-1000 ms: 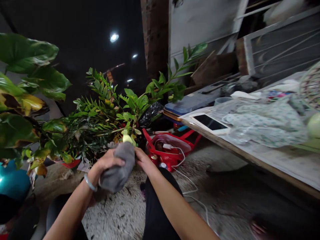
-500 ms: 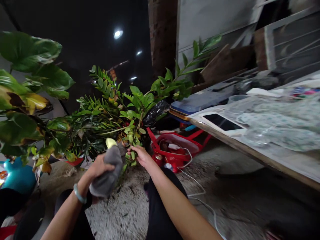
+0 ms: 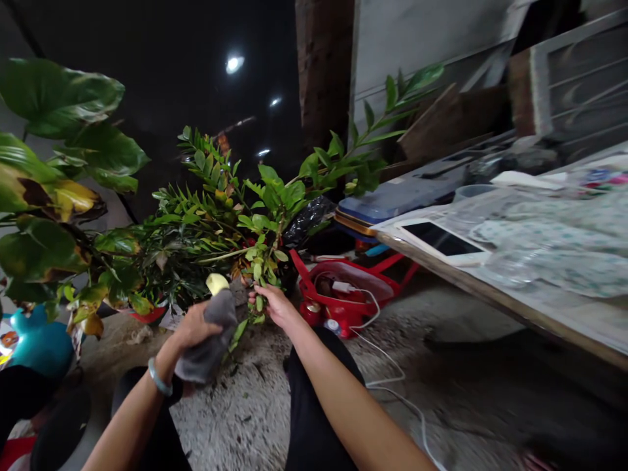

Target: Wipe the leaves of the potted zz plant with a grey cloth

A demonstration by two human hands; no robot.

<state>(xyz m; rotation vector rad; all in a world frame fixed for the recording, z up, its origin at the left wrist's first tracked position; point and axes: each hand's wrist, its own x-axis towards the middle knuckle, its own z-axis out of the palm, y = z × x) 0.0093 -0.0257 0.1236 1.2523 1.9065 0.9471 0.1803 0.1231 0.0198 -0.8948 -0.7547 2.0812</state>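
Note:
My left hand [image 3: 197, 325], with a pale bangle on its wrist, is closed on a grey cloth [image 3: 209, 347] that hangs below the fingers. A pale yellow piece [image 3: 216, 283] sticks out above the cloth. Just to the right, my right hand [image 3: 271, 304] pinches a leafy green stem [image 3: 259, 268] of the plant in front of me. Small leaves hang below its fingers. The two hands are apart, and the lower leaves of the stem reach down beside the cloth.
A red bag [image 3: 343, 291] with a white cable [image 3: 387, 356] stands right of my right hand. The table [image 3: 461, 288] at the right bears a tablet [image 3: 441, 239] and plastic wrap. Large leaves [image 3: 63, 98] and a teal object [image 3: 42, 343] are at the left.
Both hands keep their holds and have barely moved. The grey cloth has shifted very slightly, and the view has turned a little, so the table sits slightly farther right.

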